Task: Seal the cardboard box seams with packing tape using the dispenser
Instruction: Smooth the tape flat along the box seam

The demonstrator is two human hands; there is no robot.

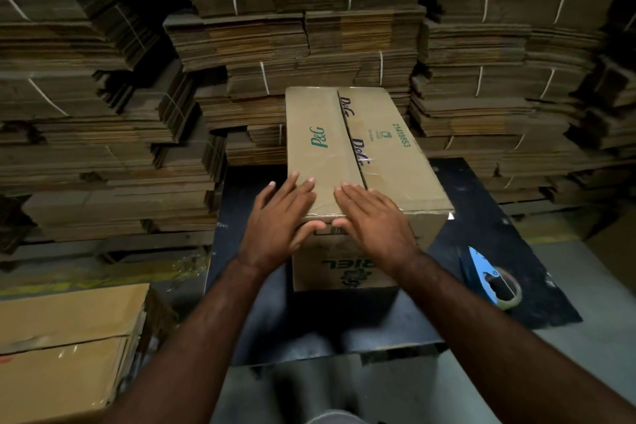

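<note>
1. one cardboard box (361, 155) stands on the dark bench (481, 217), its two top flaps closed and meeting along a centre seam that runs away from the person.
2. one tape dispenser (492, 280), blue with a roll of tape, lies on the bench to the right of the box, apart from it and from both hands.
3. two hands are in view, side by side at the near edge of the box, close but not touching each other.
4. the left hand (282, 217) lies flat on the left flap, fingers straight and spread, thumb down over the near face; it holds nothing.
5. the right hand (368, 217) lies flat over the near top edge just beside the seam, fingers straight and together, thumb pointing toward the left thumb; it holds nothing.
6. both forearms reach forward from the bottom of the view.
7. many stacks of flattened cardboard (309, 45), tied with white string, fill the background; one flat brown carton (65, 348) lies at lower left.
</note>
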